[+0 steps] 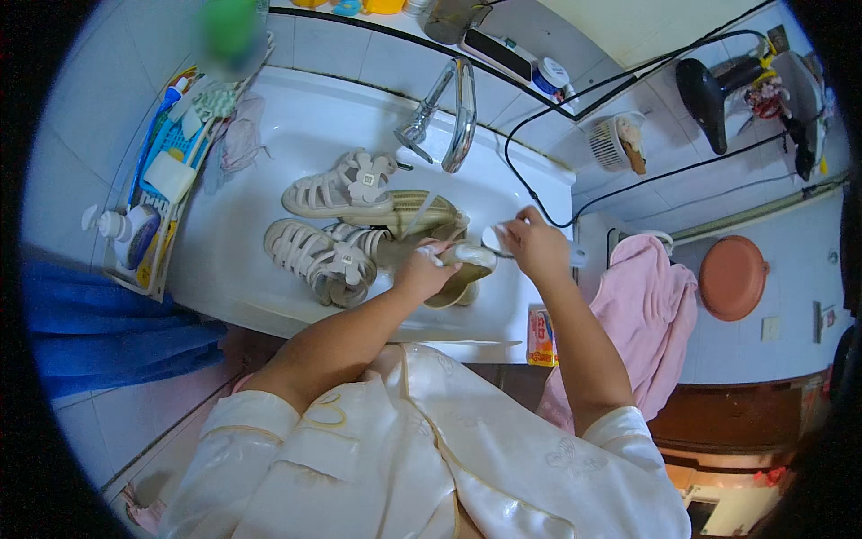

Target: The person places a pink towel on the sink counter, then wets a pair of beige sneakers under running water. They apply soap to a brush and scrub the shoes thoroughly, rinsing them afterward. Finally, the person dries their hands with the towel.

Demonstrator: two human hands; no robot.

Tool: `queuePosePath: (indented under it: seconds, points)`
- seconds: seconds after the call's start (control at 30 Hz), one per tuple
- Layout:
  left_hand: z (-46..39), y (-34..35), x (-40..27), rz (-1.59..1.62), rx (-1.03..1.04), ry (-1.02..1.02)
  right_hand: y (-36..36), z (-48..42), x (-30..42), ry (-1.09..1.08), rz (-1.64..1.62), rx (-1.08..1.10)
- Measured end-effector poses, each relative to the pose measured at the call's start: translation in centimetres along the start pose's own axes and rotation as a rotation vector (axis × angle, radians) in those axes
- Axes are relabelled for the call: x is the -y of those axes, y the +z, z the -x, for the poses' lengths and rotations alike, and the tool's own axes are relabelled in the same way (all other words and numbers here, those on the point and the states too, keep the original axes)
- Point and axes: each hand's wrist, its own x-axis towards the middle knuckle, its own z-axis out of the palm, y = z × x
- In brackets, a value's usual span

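Over a white sink (222, 236), my left hand (427, 271) grips a beige shoe (471, 259) whose inside is olive-toned. My right hand (535, 246), just right of the shoe, has its fingers closed around a small white scrubbing brush (493, 239). Left of my hands, two pale strappy sandals with flower-shaped pieces lie in the basin, an upper sandal (337, 188) and a lower sandal (320, 259). An olive woven shoe (411, 207) rests beside the upper sandal, under the chrome faucet (461, 121). Part of another shoe is hidden below the held one.
A rack (202, 151) with bottles and a soap bar stands at the left rim. A packet (541, 337) sits at the front right corner, near a pink towel (640, 316). A phone (498, 54) and jar (551, 75) lie on the ledge; a hair dryer (707, 94) hangs right.
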Motion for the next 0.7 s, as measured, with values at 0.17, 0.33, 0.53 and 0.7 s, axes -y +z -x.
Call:
queuePosePath:
  seconds: [0.17, 0.33, 0.53, 0.7]
  points:
    - [0.3, 0.1, 0.2, -0.176, 0.044, -0.028, 1.5, 0.0, 4.2, -0.012, -0.249, -0.113]
    - [0.7, -1.5, 1.2, 0.058, -0.041, 0.017, 4.7, 0.4, 0.7, 0.113, -0.713, -0.18]
    - [1.7, -4.2, -2.0, 0.004, -0.114, 0.187, 10.5, 1.3, 1.0, 0.342, -1.157, -0.18]
    - [1.7, -5.7, -1.9, -0.073, -0.125, 0.213, 5.1, 0.7, 6.7, 0.302, -1.202, -0.339]
